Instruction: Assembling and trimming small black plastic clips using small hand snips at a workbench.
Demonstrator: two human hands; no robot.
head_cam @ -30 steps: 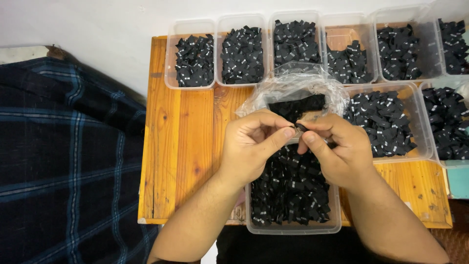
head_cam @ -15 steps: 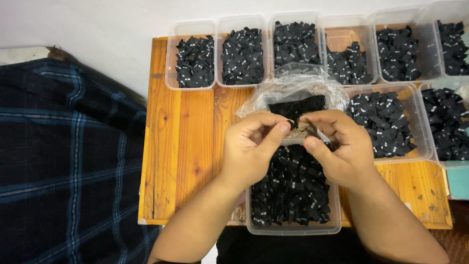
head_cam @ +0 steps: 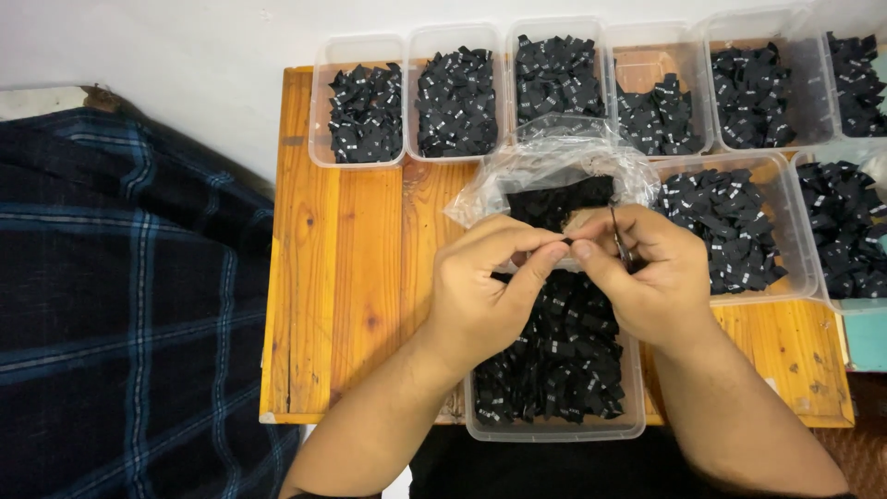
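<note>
Black label [head_cam: 565, 242] sat pinched between my left hand [head_cam: 480, 296] fingers and right hand [head_cam: 651, 277] fingers, best held taut above the clear tub [head_cam: 554, 430] beneath them.

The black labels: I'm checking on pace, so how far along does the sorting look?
Done: the back-row tubs already hold heaps of black labels. In hand: the left hand and right hand pinch one small dark piece together over the near tub; the right also holds a thin metal tool. Left: that tub is full, and the plastic bag still holds some.
</note>
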